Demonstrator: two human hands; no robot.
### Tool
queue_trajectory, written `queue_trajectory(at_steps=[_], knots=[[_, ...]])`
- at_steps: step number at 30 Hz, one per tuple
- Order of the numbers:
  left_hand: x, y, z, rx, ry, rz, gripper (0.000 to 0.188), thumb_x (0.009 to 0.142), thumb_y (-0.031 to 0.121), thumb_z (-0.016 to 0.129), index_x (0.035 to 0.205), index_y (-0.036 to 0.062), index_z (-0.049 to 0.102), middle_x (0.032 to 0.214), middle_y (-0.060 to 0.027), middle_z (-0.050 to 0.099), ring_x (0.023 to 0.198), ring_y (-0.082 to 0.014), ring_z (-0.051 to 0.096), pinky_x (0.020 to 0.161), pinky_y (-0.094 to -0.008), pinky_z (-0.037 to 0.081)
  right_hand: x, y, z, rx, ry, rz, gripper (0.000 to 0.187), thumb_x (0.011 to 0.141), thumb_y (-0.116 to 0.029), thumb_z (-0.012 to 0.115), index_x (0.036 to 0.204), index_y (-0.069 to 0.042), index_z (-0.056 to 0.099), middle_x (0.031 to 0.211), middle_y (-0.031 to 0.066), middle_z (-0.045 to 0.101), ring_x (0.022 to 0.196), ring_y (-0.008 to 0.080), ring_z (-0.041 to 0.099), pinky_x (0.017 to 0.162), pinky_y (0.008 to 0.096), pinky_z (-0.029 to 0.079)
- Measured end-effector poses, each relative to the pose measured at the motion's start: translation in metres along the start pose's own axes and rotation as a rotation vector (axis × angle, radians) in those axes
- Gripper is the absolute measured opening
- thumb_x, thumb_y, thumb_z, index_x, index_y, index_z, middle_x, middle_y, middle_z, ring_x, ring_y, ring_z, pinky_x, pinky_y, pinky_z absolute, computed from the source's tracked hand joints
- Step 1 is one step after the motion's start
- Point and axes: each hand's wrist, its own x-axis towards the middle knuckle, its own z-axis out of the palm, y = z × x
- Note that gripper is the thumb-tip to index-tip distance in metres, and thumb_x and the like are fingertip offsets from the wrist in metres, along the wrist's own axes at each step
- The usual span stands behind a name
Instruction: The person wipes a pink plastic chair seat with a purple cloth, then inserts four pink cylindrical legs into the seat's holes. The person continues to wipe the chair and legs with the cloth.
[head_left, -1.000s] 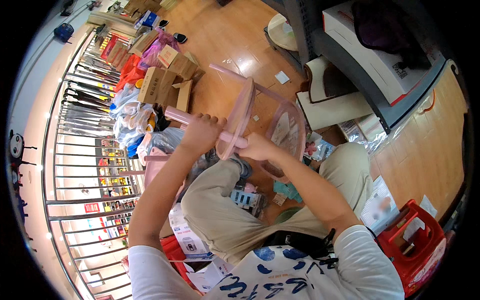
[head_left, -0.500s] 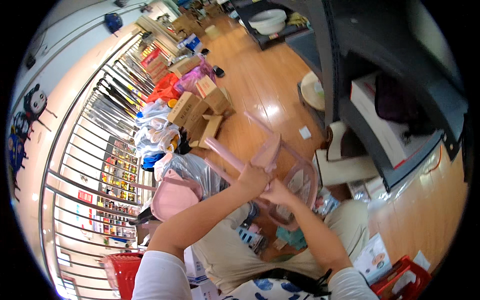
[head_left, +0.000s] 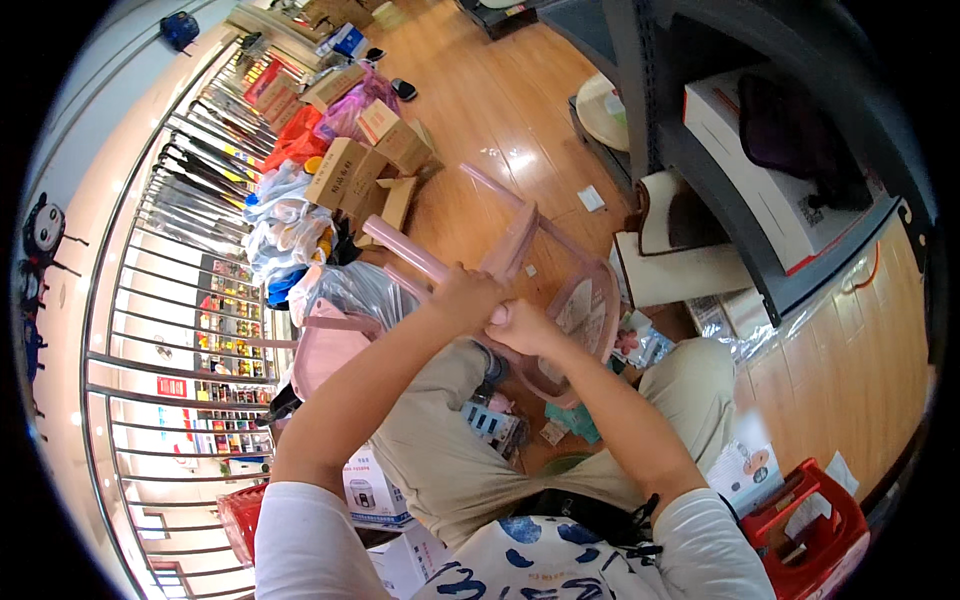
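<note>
A pink plastic chair frame (head_left: 513, 240) is in front of me, its legs pointing away and up to the left. My left hand (head_left: 464, 298) is closed around the thick pink leg part near the middle of the frame. Close beside it, my right hand (head_left: 527, 329) is closed on the same frame, with a pink end showing between the two hands. To the right and below, the frame's rounded loop (head_left: 606, 325) hangs over my lap and the floor. My fingers hide exactly where the parts meet. A second pink chair (head_left: 335, 352) stands beyond my left forearm.
Metal railings (head_left: 180, 372) run along the left. Cardboard boxes (head_left: 345, 180) and plastic bags (head_left: 290, 225) lie ahead on the wooden floor. A dark shelf (head_left: 735, 215) stands at the right, with a red plastic stool (head_left: 815, 515) lower down. Small packages (head_left: 490, 425) lie between my legs.
The whole view has shifted, with the surroundings sliding up and left. Both hands and the pink frame appear higher and slightly left. The hands keep their grip, a little farther apart.
</note>
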Motion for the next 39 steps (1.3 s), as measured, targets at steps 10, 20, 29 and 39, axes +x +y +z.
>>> queue_trajectory(at_steps=[10,20,29,39], knots=[[-0.005,0.002,0.008,0.033,0.037,-0.051,0.04,0.069,0.016,0.066,0.105,0.0067,0.053,0.087,-0.0152,0.064,0.084,-0.0308,0.064,0.076,-0.0442,0.044,-0.001,-0.006,-0.011,0.445,-0.247,0.144,0.02,0.077,-0.011,0.065,0.093,0.0,0.062,0.072,0.0074,0.062,0.063,0.0175,0.06,0.054,0.0307,0.045],[-0.008,-0.001,0.023,0.216,0.149,0.017,0.052,0.073,0.018,0.062,0.121,0.0041,0.047,0.082,-0.0141,0.063,0.078,-0.0294,0.064,0.072,-0.0427,0.045,0.003,0.007,-0.008,0.558,-0.401,0.211,0.017,0.077,-0.012,0.064,0.089,-0.001,0.063,0.06,0.0008,0.054,0.051,0.0089,0.05,0.043,0.0247,0.035],[-0.003,-0.01,0.024,0.175,0.17,0.026,0.044,0.068,0.015,0.065,0.108,0.0048,0.054,0.079,-0.0115,0.064,0.074,-0.0278,0.064,0.069,-0.0401,0.045,0.0,0.007,0.019,-0.041,0.091,0.036,0.036,0.075,-0.033,0.062,0.088,0.0,0.064,0.082,0.0215,0.065,0.08,0.0398,0.063,0.07,0.0464,0.048],[-0.005,-0.02,0.038,0.159,0.254,0.057,0.034,0.074,0.018,0.06,0.106,0.0101,0.054,0.083,-0.0103,0.063,0.079,-0.0262,0.064,0.07,-0.039,0.044,-0.003,-0.008,0.02,-0.103,0.148,0.1,0.03,0.076,-0.028,0.059,0.089,-0.002,0.063,0.082,0.0239,0.063,0.081,0.0425,0.06,0.071,0.0473,0.049]])
